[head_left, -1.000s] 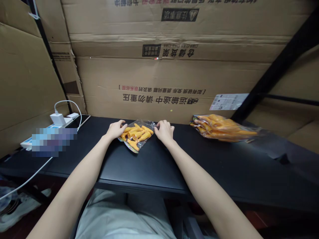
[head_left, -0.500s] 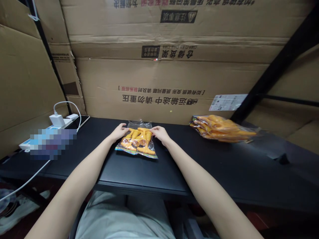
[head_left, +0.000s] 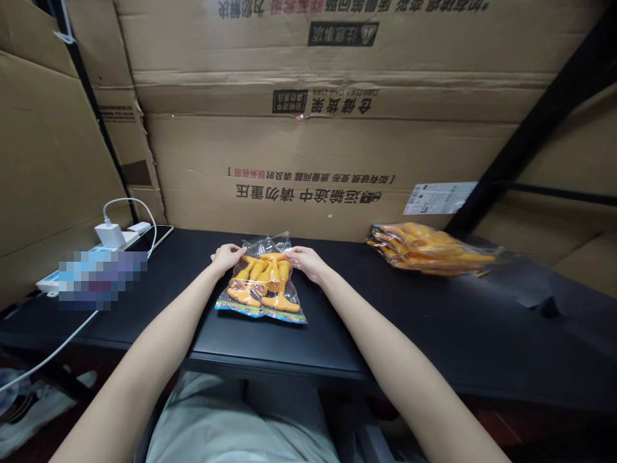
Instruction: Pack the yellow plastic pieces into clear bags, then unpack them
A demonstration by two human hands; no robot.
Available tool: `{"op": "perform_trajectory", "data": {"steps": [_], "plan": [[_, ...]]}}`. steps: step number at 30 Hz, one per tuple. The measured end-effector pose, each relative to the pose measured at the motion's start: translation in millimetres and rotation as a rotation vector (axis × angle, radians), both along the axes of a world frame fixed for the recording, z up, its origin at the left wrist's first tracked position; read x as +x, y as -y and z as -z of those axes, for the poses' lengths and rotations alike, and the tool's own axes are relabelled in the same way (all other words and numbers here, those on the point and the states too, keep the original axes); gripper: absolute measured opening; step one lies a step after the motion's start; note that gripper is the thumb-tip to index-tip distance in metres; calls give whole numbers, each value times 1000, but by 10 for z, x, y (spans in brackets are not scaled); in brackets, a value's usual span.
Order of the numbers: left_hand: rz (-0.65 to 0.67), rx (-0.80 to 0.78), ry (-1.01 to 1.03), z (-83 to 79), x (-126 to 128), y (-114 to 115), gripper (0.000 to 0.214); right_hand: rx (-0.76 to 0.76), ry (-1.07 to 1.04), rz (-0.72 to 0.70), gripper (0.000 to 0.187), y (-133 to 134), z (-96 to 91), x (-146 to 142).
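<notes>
A clear plastic bag of orange toy pieces (head_left: 261, 287) lies on the black table (head_left: 299, 334) in front of me, its colourful bottom edge toward me. My left hand (head_left: 225, 256) pinches the bag's far left corner. My right hand (head_left: 303, 260) pinches the far right corner. Both hands are closed on the bag's top edge, which is lifted a little off the table.
A pile of more bags with orange pieces (head_left: 427, 249) lies at the right rear of the table. A power strip with a white charger (head_left: 112, 234) and a phone (head_left: 153, 235) sit at the left. Cardboard boxes (head_left: 318, 161) wall the back.
The bag went from skewed and bunched to straight and flat, and slid toward me. My hands moved from its sides to its far corners.
</notes>
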State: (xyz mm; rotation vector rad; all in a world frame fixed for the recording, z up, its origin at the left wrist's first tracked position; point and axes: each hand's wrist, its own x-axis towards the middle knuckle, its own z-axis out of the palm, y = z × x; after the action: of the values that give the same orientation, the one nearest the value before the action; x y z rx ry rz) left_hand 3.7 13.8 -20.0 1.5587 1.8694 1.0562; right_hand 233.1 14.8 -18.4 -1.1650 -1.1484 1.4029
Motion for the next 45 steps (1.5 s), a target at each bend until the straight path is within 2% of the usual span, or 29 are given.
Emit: {"op": "perform_trajectory", "data": {"steps": [4, 9, 12, 15, 19, 24, 28, 32, 36, 41, 45], "plan": [[26, 3, 70, 6, -15, -15, 9, -43, -63, -54, 15, 17, -1, -19], [94, 11, 411, -39, -34, -45, 20, -63, -87, -55, 16, -19, 40, -12], [144, -50, 634, -93, -13, -13, 20, -57, -89, -73, 16, -35, 63, -13], [242, -174, 761, -124, 18, 45, 20, -57, -107, -65, 16, -36, 74, -26], [387, -303, 783, -140, 15, 111, 28, -52, -133, -61, 18, -41, 83, -38], [394, -354, 793, -155, -40, 133, 48, -18, -172, -72, 19, -54, 94, -32], [453, -374, 824, -124, -34, 102, 48, -18, -176, -59, 18, -55, 90, -46], [418, -333, 884, -78, 32, 67, 47, -28, -192, -66, 14, -21, 46, -74], [374, -308, 934, -71, 79, 61, 42, -86, -168, -139, 7, 43, -7, -93], [342, -337, 969, -93, 41, 58, 41, -63, -154, -117, 16, 49, 0, -80], [355, -333, 997, -114, 22, 64, 32, -27, -176, -80, 18, 26, 21, -69]]}}
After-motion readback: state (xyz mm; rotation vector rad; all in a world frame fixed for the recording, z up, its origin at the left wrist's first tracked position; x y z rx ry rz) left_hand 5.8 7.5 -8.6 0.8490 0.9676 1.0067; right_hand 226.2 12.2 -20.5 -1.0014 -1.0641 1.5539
